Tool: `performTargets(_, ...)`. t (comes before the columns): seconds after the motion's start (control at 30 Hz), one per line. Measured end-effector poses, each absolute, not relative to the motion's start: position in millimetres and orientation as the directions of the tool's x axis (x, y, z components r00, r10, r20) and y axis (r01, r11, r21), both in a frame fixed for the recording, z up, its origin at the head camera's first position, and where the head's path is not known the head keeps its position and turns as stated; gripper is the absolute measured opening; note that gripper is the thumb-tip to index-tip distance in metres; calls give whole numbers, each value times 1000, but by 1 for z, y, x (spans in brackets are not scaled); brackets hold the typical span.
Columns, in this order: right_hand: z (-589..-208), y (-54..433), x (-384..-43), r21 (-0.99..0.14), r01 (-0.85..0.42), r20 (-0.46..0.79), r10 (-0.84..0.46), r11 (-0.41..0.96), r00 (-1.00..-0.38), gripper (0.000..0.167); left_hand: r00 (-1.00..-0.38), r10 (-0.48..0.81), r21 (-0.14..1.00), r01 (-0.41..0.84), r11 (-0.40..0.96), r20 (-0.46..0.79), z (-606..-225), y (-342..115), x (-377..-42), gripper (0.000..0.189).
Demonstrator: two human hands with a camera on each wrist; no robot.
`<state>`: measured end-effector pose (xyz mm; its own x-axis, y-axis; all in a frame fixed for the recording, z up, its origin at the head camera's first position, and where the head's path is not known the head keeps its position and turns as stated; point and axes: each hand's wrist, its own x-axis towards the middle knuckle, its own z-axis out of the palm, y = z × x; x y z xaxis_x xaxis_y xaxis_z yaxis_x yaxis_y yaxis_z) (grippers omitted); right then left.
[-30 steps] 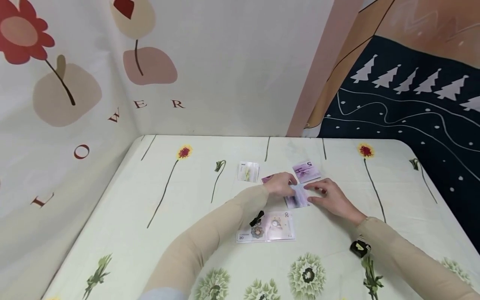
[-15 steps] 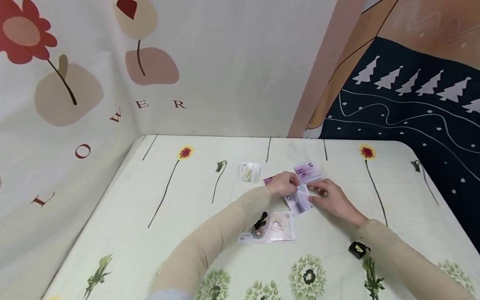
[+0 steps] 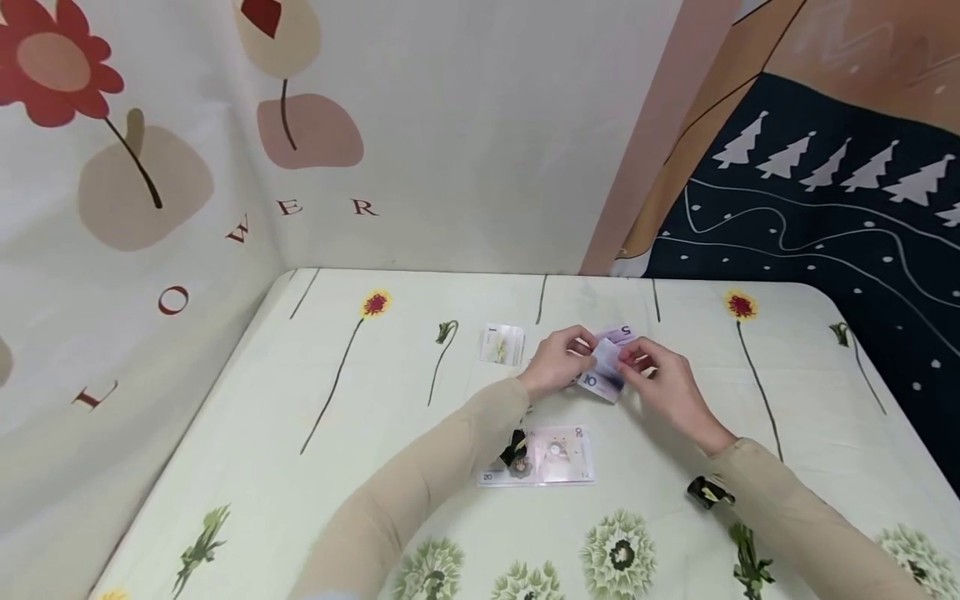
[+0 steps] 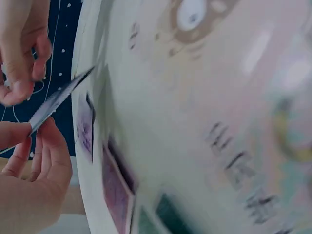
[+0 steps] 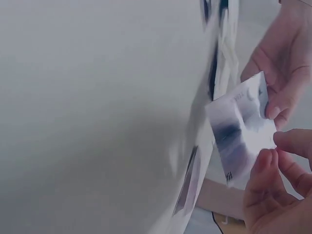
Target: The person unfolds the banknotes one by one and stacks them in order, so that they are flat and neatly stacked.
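A purple-blue folded banknote marked 10 (image 3: 602, 371) is held up off the table between both hands. My left hand (image 3: 558, 360) pinches its left edge; the left wrist view shows thumb and fingers closed on the folded note (image 4: 58, 100). At the note's upper right edge, my right hand (image 3: 663, 379) pinches with thumb and forefinger, also visible in the right wrist view beside the note (image 5: 241, 131). Behind the held note lies a purple banknote marked 5 (image 3: 618, 335), partly covered. Another purple banknote (image 4: 117, 190) lies on the table, mostly hidden by my left hand in the head view.
A folded banknote marked 1 (image 3: 502, 344) lies left of the hands. Nearer the front is a pinkish banknote marked 20 (image 3: 558, 454), partly behind the left wrist's black device (image 3: 514, 448). The flower-printed tablecloth (image 3: 337, 500) meets a hanging cloth (image 3: 465, 142) at the back.
Both hands have lifted the 10 banknote off the table and moved it slightly up and away, so it now covers part of the 5 banknote. Its printed 10 has come into clear view.
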<state>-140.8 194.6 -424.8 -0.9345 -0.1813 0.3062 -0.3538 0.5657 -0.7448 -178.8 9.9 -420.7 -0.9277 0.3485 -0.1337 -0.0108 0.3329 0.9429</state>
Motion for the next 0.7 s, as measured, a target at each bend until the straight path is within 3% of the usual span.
performTargets(0.23, -422, 188, -138, -836, -266, 217, -157, 479, -964, 8, -905, 403, 970, -37, 241, -135, -422, 14, -165, 20)
performTargets(0.7, -416, 185, -130, -967, -139, 101, -179, 215, -979, 18, -907, 417, 983, 25, 180, -54, -416, 5, -149, 28)
